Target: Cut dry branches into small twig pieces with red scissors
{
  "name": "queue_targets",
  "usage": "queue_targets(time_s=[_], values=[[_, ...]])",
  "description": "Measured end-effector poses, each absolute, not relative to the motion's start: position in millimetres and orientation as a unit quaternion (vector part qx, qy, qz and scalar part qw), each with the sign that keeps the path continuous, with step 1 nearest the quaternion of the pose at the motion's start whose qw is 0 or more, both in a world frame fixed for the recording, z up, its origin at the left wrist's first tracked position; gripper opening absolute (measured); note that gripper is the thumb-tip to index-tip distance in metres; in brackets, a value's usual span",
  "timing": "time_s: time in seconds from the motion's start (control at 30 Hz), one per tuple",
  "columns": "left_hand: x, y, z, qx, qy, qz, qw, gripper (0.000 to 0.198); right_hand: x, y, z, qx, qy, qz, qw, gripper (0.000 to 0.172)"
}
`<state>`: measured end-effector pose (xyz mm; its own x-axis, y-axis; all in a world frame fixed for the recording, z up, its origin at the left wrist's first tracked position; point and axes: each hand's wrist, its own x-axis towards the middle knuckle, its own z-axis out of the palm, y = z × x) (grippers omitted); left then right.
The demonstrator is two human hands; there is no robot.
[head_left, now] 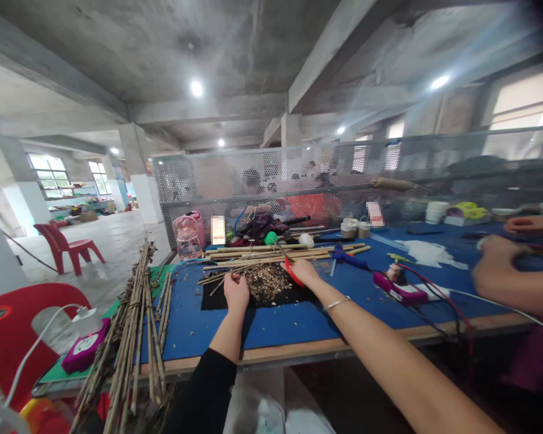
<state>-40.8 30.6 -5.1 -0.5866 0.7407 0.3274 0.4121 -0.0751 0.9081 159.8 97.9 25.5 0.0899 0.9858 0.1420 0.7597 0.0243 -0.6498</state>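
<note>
Red-handled scissors (pixel 293 274) sit in the worker's right hand (pixel 304 272), over the right side of a heap of plant clippings (pixel 268 283) on a black mat (pixel 212 302). A strip of bare blue tabletop (pixel 294 328) runs between the mat and the near wooden edge (pixel 298 349), leaving clear room in front of the worker. At the back, a perforated metal screen (pixel 199 175) bounds the table; before it, a row of pale canes (pixel 248 258) lies crosswise just beyond the heap. Leftward, a bundle of dry stalks (pixel 133 319) slants past the table's edge. Rightward, a purple power strip (pixel 400 290) and its cables limit the space, and a co-worker's forearm (pixel 507 274) rests farther along. The right arm reaches in long and nearly straight, a bracelet (pixel 336 303) at the wrist, the hand wrapped around the scissors' handles with the blades pointing away toward the canes. The left hand (pixel 236 290), below a black sleeve (pixel 203 392), stands at the heap's left side, fingers curled together beside thin sticks (pixel 213 283); whether it pinches one is unclear from here. Among the containers, a low white box (pixel 467 219) holds a yellow object (pixel 468 209), pale tubs (pixel 436 212) stand beside it, and small jars (pixel 349 228) occupy the rear, their contents indistinct.
</note>
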Motion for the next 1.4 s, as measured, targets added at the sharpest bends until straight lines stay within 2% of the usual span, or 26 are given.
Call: queue_targets(time_s=[0.17, 0.3, 0.43, 0.6, 0.73, 0.83, 1.03, 1.27, 1.4], values=[[-40, 28, -2, 0.440, 0.667, 0.585, 0.140, 0.007, 131, 81, 22, -0.634, -0.700, 0.113, 0.310, 0.048], [-39, 28, -3, 0.442, 0.661, 0.589, 0.146, 0.007, 130, 72, 22, -0.683, -0.673, 0.013, 0.283, 0.048], [-38, 28, -1, 0.443, 0.644, 0.606, 0.150, 0.009, 133, 67, 24, -0.697, -0.676, 0.051, 0.234, 0.047], [-35, 28, 18, 0.402, 0.576, 0.689, 0.177, 0.024, 134, 72, 41, -0.640, -0.711, 0.025, 0.289, 0.049], [-30, 38, 38, 0.366, 0.510, 0.741, 0.239, 0.027, 134, 82, 47, -0.653, -0.707, 0.039, 0.267, 0.052], [-27, 51, 43, 0.379, 0.492, 0.738, 0.262, 0.024, 130, 84, 43, -0.640, -0.711, 0.061, 0.284, 0.051], [-28, 63, 30, 0.357, 0.526, 0.732, 0.243, 0.019, 131, 80, 24, -0.626, -0.678, 0.023, 0.384, 0.049], [28, 23, 20, 0.304, 0.464, 0.762, 0.333, 0.024, 138, 72, 7, -0.629, -0.663, 0.032, 0.405, 0.041], [58, 26, 28, 0.377, 0.505, 0.719, 0.292, 0.030, 139, 68, 6, -0.639, -0.648, 0.050, 0.411, 0.038]])
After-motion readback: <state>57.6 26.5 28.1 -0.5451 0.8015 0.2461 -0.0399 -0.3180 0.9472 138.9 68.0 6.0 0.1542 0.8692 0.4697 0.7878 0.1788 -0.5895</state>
